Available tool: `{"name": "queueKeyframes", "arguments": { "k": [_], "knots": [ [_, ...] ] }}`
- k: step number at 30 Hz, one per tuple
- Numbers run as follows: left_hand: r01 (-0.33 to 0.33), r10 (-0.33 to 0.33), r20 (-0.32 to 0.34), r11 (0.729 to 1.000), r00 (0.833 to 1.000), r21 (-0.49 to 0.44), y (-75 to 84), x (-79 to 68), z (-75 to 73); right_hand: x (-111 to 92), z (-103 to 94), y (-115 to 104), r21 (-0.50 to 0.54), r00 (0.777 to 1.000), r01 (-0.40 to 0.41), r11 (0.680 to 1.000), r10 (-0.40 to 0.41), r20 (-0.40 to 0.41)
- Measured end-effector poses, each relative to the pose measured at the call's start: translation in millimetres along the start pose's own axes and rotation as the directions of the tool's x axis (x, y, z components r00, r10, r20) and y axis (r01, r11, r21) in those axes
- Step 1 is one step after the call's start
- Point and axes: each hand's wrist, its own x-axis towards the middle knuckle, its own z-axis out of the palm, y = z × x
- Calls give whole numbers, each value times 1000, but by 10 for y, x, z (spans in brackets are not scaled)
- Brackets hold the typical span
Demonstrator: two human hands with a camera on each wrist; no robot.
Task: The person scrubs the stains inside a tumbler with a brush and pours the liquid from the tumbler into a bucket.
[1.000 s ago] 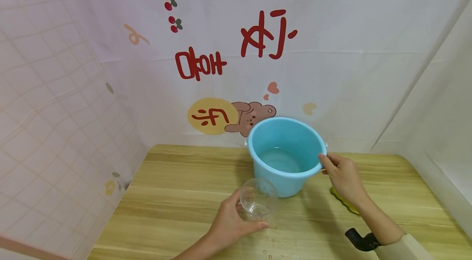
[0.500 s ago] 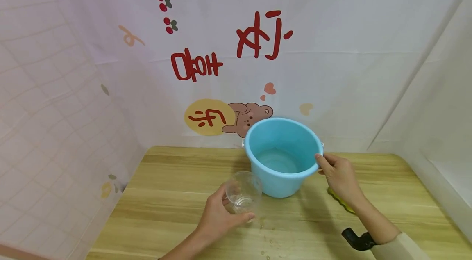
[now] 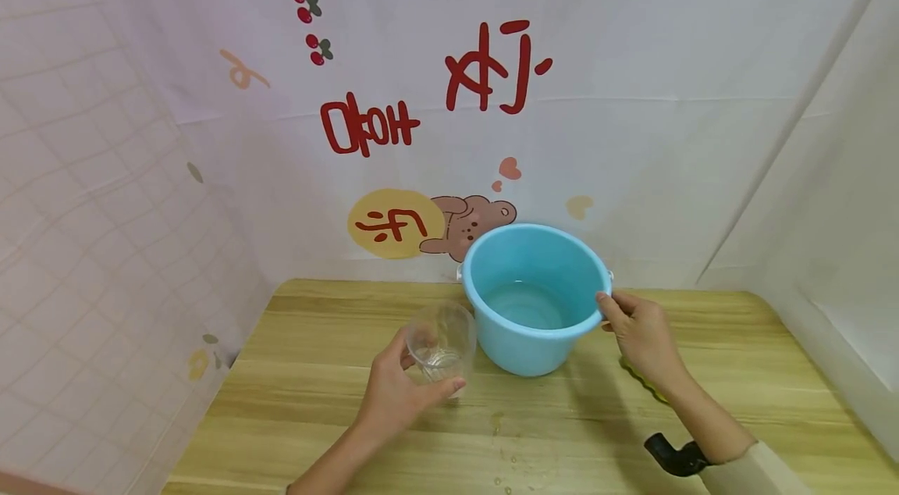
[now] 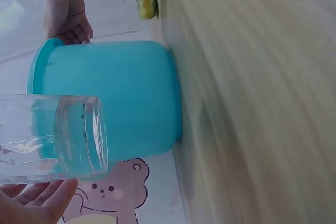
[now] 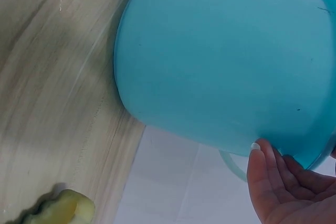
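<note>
A clear plastic cup is gripped by my left hand, thumb on the near side and fingers round the far left. It is held in front and left of a light blue bucket and above the table; a little liquid seems to sit at its bottom. The bucket stands upright on the table with water inside. My right hand pinches the bucket's right rim, thumb on top and fingers beneath. In the left wrist view the cup overlaps the bucket.
A yellow-green wavy-edged sponge-like item lies on the wooden table, right of the bucket and partly behind the right forearm. Water drops dot the table in front. A printed cloth hangs behind the table.
My left hand has carried the cup leftward and slightly away from me, from in front of the bucket to its left front. My right hand keeps its hold on the rim.
</note>
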Motion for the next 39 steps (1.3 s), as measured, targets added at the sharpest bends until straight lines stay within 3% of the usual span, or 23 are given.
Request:
{"name": "queueKeyframes", "arguments": {
  "k": [23, 39],
  "knots": [
    [-65, 73, -64, 991, 995, 121, 215, 364, -150, 0, 3, -9, 9, 1000, -10, 1000, 10, 10],
    [-74, 82, -88, 994, 993, 84, 303, 674, -175, -8, 3, -15, -2, 999, 10, 1000, -10, 31]
  ]
}}
